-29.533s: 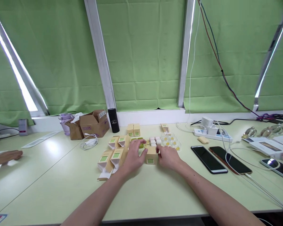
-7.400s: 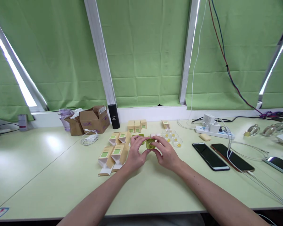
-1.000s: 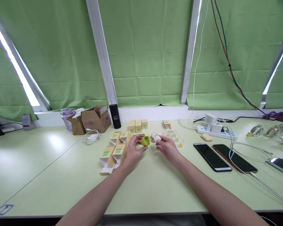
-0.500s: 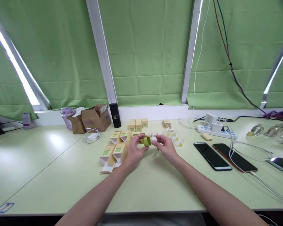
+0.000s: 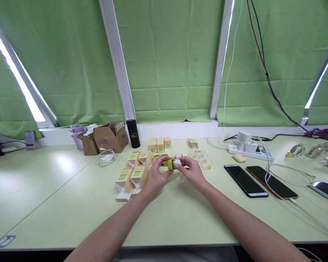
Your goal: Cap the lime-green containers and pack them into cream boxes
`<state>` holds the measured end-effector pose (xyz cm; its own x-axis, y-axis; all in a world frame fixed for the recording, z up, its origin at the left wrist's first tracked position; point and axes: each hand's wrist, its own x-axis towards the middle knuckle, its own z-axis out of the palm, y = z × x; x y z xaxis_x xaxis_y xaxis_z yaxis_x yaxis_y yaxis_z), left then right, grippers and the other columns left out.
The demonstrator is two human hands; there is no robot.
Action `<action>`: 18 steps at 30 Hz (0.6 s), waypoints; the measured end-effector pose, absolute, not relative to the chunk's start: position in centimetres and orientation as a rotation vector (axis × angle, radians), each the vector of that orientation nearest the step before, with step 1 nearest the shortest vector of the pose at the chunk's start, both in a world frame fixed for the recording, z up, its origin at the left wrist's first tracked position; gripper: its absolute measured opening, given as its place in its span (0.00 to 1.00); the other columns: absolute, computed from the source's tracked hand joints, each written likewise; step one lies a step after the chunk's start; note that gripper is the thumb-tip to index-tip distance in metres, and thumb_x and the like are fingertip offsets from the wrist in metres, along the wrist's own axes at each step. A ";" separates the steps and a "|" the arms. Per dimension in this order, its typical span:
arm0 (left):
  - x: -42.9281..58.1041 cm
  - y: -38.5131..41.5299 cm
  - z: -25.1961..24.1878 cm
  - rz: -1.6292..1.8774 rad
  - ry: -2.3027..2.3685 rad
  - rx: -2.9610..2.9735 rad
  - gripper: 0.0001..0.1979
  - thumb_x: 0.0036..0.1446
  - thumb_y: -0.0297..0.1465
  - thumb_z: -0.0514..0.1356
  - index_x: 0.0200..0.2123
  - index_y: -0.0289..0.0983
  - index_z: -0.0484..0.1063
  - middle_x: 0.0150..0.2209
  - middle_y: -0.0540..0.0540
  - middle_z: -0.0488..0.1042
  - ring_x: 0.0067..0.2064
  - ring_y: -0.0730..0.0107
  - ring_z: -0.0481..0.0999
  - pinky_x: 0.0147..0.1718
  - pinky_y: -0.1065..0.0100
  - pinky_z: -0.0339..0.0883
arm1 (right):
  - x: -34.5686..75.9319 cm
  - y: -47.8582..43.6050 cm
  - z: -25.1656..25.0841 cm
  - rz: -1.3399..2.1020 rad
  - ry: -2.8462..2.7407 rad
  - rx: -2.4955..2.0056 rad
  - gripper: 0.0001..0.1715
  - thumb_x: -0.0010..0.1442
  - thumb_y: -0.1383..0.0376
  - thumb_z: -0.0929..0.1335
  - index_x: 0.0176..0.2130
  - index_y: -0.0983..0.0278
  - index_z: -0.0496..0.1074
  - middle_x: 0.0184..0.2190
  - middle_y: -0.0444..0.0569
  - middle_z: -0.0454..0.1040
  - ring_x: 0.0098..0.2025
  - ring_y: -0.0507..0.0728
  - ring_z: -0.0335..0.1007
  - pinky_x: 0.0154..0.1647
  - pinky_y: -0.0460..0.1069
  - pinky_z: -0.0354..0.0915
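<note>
My left hand [image 5: 156, 176] pinches a small green case [image 5: 170, 164] a little above the table. My right hand [image 5: 191, 173] pinches a small white piece [image 5: 177, 163] pressed against the open side of that case. Open tan cartons with green labels [image 5: 131, 178] lie just left of my left hand. Three closed tan boxes [image 5: 160, 144] stand in a row behind my hands. Small clear shells with yellow centres [image 5: 203, 162] sit to the right of my right hand, with small white pieces [image 5: 181, 155] behind it.
Two dark phones [image 5: 258, 180] lie to the right, beside a white power strip [image 5: 250, 151] with cables. A brown cardboard box [image 5: 109, 137], a black cylinder [image 5: 132, 133] and a coiled white cable [image 5: 105, 159] stand at the back left. Green blinds cover the window.
A second ago my hands were apart, the green case in the left and the white piece in the right. They have come together, and the white piece now meets the case.
</note>
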<state>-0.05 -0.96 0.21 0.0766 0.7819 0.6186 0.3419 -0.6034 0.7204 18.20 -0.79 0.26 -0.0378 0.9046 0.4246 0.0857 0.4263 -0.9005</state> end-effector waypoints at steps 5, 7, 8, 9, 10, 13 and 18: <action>0.0 -1.1 0.2 1.556 1.087 1.993 0.24 0.48 0.21 0.68 0.49 0.45 0.76 0.52 0.45 0.73 0.55 0.60 0.74 0.56 0.55 0.71 | 18.2 -0.8 0.2 0.817 -1.489 -0.947 0.20 0.54 0.52 0.74 0.40 0.63 0.78 0.33 0.50 0.80 0.35 0.57 0.74 0.33 0.49 0.68; 0.1 -1.3 0.3 1.543 1.104 1.998 0.24 0.48 0.21 0.68 0.49 0.44 0.77 0.52 0.44 0.72 0.55 0.60 0.73 0.56 0.55 0.70 | 18.2 -0.8 0.2 0.803 -1.493 -0.953 0.20 0.54 0.52 0.74 0.40 0.63 0.78 0.33 0.50 0.80 0.35 0.57 0.74 0.33 0.49 0.68; 0.1 -1.3 0.3 1.537 1.110 2.003 0.24 0.49 0.21 0.68 0.49 0.44 0.77 0.52 0.44 0.72 0.55 0.60 0.73 0.57 0.55 0.70 | 18.2 -0.9 0.2 0.799 -1.495 -0.956 0.20 0.54 0.52 0.74 0.40 0.63 0.78 0.33 0.50 0.80 0.35 0.57 0.74 0.33 0.49 0.68; 0.1 -1.4 0.4 1.531 1.114 2.011 0.24 0.49 0.21 0.68 0.49 0.45 0.77 0.52 0.44 0.71 0.56 0.60 0.73 0.58 0.55 0.69 | 18.2 -0.9 0.2 0.797 -1.496 -0.959 0.19 0.54 0.52 0.74 0.39 0.63 0.78 0.33 0.50 0.80 0.35 0.58 0.74 0.33 0.49 0.68; 0.1 -1.4 0.4 1.524 1.117 2.018 0.24 0.49 0.21 0.68 0.49 0.45 0.77 0.52 0.44 0.71 0.56 0.60 0.72 0.58 0.54 0.69 | 18.2 -0.9 0.2 0.798 -1.497 -0.963 0.19 0.54 0.52 0.74 0.39 0.63 0.78 0.32 0.50 0.79 0.35 0.58 0.74 0.32 0.49 0.67; 0.1 -1.5 0.4 1.506 1.124 2.034 0.23 0.50 0.21 0.67 0.49 0.45 0.77 0.52 0.44 0.71 0.58 0.58 0.71 0.59 0.53 0.68 | 18.2 -1.0 0.2 0.807 -1.492 -0.966 0.19 0.54 0.52 0.74 0.39 0.63 0.79 0.33 0.50 0.79 0.36 0.58 0.74 0.33 0.50 0.68; 0.0 -1.5 0.2 1.508 1.115 2.059 0.23 0.50 0.21 0.68 0.49 0.45 0.76 0.51 0.44 0.70 0.57 0.59 0.72 0.59 0.54 0.69 | 18.1 -1.2 0.4 0.810 -1.475 -0.971 0.18 0.53 0.52 0.74 0.38 0.63 0.79 0.33 0.51 0.80 0.36 0.59 0.74 0.33 0.50 0.68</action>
